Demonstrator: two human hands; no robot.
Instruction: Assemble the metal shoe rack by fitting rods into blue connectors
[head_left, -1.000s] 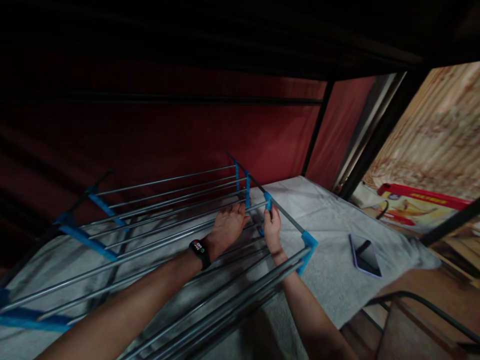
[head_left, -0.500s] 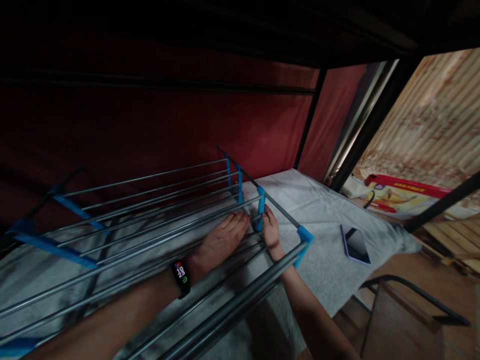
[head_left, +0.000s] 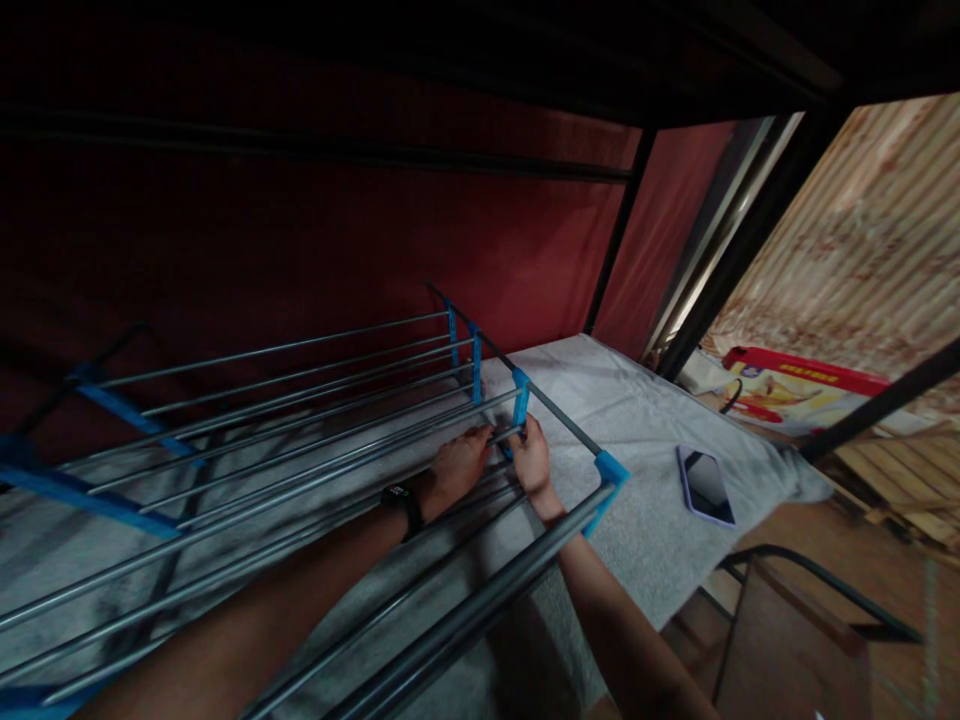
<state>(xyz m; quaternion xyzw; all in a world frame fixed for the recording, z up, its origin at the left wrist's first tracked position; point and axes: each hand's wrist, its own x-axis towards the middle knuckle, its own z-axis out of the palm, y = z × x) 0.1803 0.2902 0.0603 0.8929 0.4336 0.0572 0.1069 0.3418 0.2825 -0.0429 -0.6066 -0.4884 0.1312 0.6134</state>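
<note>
A rack of thin metal tubes with blue plastic joints (head_left: pixel 613 470) lies over a grey cloth (head_left: pixel 637 420). My left hand (head_left: pixel 461 465), with a black wrist band (head_left: pixel 403 508) behind it, has its fingers closed round a tube end beside a blue connector (head_left: pixel 520 398). On the other side of that connector, my right hand (head_left: pixel 533 458) grips its lower part, thumb toward the left hand. Both hands are among the tubes near the rack's right end. The fingertips of both hands are partly hidden.
A phone (head_left: pixel 706 486) lies on the cloth at the right. Below it stands a chair (head_left: pixel 795 640) with a dark metal frame. A red and yellow box (head_left: pixel 802 390) sits beyond a dark post (head_left: pixel 739 240). A red wall (head_left: pixel 337 250) rises behind the rack.
My left hand has gone from lying flat over the tubes to closed fingers, and its wrist has rolled. The right hand stays at the connector. The view has shifted slightly.
</note>
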